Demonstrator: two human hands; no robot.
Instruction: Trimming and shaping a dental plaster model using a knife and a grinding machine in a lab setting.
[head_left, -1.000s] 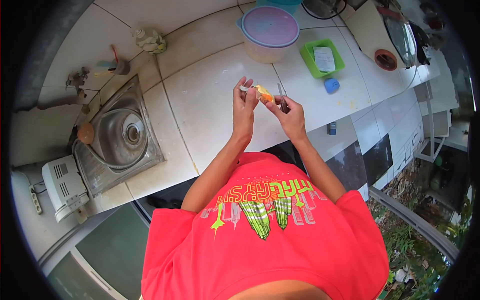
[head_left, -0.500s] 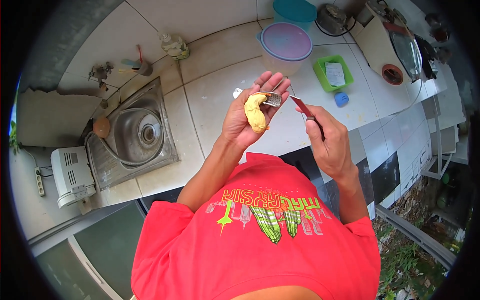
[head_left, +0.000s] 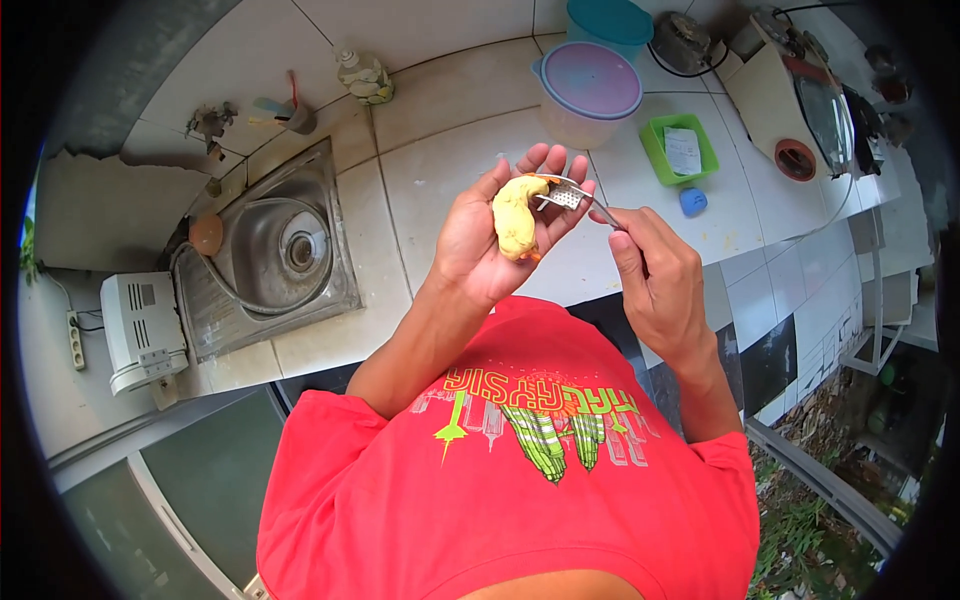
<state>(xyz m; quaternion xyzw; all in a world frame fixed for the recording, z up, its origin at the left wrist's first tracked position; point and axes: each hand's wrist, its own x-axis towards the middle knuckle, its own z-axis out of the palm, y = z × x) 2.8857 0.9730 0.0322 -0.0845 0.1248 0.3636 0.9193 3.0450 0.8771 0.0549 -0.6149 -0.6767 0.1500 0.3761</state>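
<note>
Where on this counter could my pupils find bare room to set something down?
The widest mostly bare patch of white counter lies between the sink, the left hand and the lilac-lidded tub. A smaller one lies between the green tray, blue block and cream appliance. Behind that tub, the teal-lidded tub crowds the counter.

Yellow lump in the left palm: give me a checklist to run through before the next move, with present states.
1. Yellow lump resting on the open palm of the left hand: ok.
2. Knife held in the right hand: ok.
3. Left fingers well clear of the knife: not ok, its tip is right by them.
4. Knife tip touching the metal piece with holes: cannot tell.
5. Green tray and blue lump away from both hands: ok.
</note>
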